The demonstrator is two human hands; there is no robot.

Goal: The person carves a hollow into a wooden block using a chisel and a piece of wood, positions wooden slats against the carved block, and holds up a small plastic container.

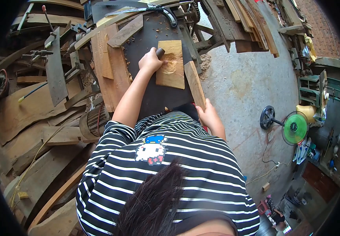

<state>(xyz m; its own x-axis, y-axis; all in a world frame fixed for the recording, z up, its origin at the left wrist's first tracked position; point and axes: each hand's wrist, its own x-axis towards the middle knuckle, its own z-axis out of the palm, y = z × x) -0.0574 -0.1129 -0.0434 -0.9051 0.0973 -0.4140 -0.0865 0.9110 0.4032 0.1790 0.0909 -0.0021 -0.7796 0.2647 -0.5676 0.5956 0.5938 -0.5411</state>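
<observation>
On the dark work surface (148,96) lies a pale rectangular wood block (174,80) with a rough hollow carved in its face. My left hand (150,61) is closed around a dark, round-handled carving tool (160,52) over the block's left side; its working end is hidden. My right hand (209,115) grips the near end of a flat wooden stick (194,83). The stick slants away just right of the block, and its far end is close to the block's right edge.
A curved-handle saw (170,17) lies at the far end, beyond scattered wood chips (158,30). Planks (111,74) line the left side, with clamps (40,53) beyond. On the concrete floor (237,82) to the right stands a green fan (294,126).
</observation>
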